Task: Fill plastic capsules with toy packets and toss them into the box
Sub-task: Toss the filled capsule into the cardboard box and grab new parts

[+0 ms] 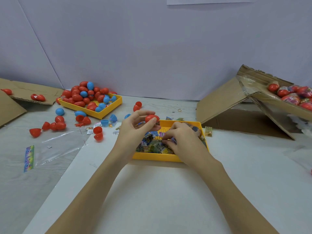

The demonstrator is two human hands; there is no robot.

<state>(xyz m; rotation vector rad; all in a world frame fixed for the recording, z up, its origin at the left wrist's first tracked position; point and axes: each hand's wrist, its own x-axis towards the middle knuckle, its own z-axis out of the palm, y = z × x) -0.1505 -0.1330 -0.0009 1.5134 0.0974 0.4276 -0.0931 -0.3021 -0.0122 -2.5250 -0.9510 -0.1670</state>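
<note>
Left hand (135, 127) is gripping a red capsule (152, 118) btwn thumb and fingertips, holding it just above the back-left corner of the near yellow tray (157, 157). Right hand (181, 139) is reaching down into that tray w/ fingers curled, pinching at the toy packets (152, 144). Far yellow tray (101, 114) at back left is sitting piled w/ red and blue capsules. Cardboard box (273, 97) is sitting at right, filled capsules showing inside
</note>
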